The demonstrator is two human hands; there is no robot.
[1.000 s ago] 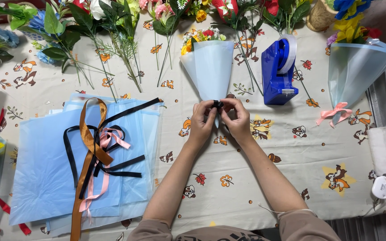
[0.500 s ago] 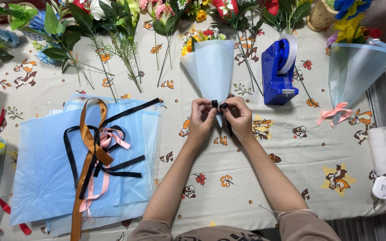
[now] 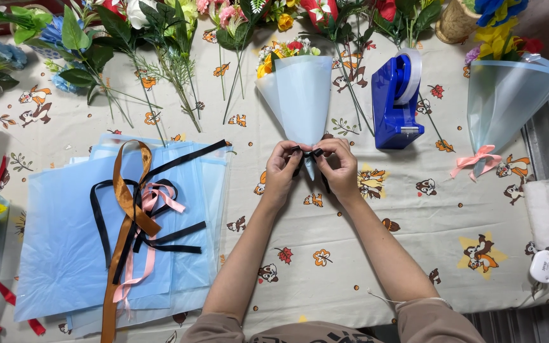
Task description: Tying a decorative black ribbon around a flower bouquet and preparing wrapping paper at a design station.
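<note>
A small bouquet wrapped in a pale blue paper cone (image 3: 297, 101) lies on the table with yellow and red flowers at its top. A thin black ribbon (image 3: 305, 152) goes round the cone's narrow lower end. My left hand (image 3: 282, 171) and my right hand (image 3: 339, 166) both pinch this ribbon at the neck of the cone, one on each side. Their fingertips almost meet over the knot.
A blue tape dispenser (image 3: 396, 101) stands right of the cone. A second blue cone bouquet with a pink bow (image 3: 503, 108) lies far right. Pale blue sheets (image 3: 65, 254) with brown, black and pink ribbons (image 3: 136, 222) lie left. Loose flowers (image 3: 160, 38) line the far edge.
My hands stay at the cone's neck. The fingers have shifted slightly, drawing closer together on the black ribbon.
</note>
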